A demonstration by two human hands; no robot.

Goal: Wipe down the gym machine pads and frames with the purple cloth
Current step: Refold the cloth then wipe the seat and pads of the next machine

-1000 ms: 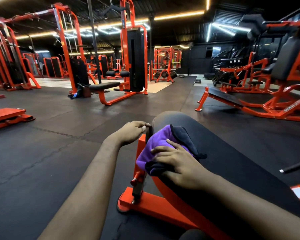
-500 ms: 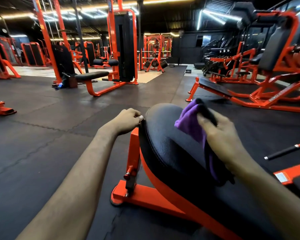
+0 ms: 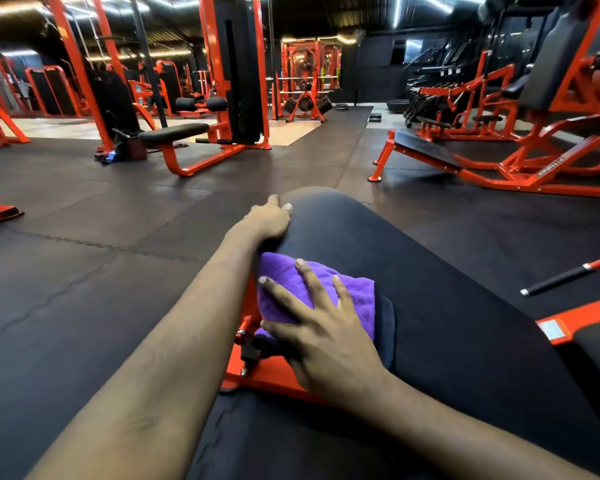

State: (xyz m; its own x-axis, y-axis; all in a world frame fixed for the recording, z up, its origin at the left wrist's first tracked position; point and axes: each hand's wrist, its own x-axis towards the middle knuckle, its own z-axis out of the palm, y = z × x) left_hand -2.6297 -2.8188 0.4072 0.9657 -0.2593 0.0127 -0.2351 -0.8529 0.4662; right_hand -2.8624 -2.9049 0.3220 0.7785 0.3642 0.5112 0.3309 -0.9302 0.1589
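Cloth sits on the pad's left edge under your flat, spread right hand; your left hand rests farther along that edge, finger curl hidden. Pad runs away from you, so wiping lengthwise looks best

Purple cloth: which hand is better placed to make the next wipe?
Right. The right hand lies flat on the purple cloth on the black pad; the left hand rests at the pad's far edge.
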